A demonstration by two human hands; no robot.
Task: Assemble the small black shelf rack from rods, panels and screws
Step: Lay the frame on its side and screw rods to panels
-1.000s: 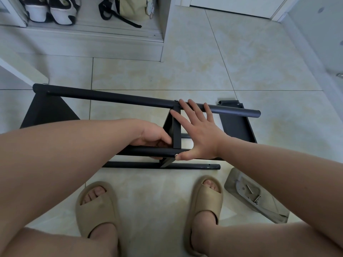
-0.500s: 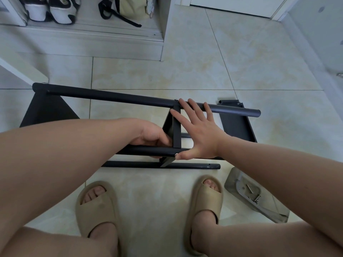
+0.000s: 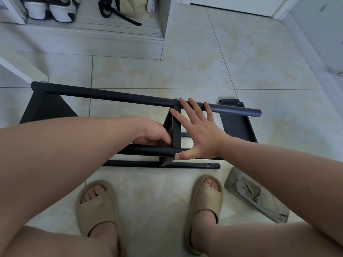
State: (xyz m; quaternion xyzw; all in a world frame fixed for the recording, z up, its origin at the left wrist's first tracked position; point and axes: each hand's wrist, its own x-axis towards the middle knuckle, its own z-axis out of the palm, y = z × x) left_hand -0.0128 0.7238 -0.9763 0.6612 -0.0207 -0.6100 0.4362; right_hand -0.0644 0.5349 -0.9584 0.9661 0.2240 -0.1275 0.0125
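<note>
Head view: stiff, likely light metal rack (image 3: 115, 96), best gripped by its rods (image 3: 148, 152); right hand (image 3: 201, 134) flat, fingers (image 3: 194, 108) wide, at panel's (image 3: 176, 127) 3 o'clock; left hand (image 3: 155, 133) curled at 9, hold unclear.

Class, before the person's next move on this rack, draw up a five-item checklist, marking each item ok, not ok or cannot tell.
1. Bracing: ok, right hand lies flat across upper rod and near rod.
2. Fixing at middle panel: ok, screw shows at the near rod.
3. Grip of left hand: cannot tell, fingertips hidden by the panel.
4. Right end of lowest rod: not ok, bare, unfastened.
5. Spares: ok, hardware bag lies beside right slipper.
</note>
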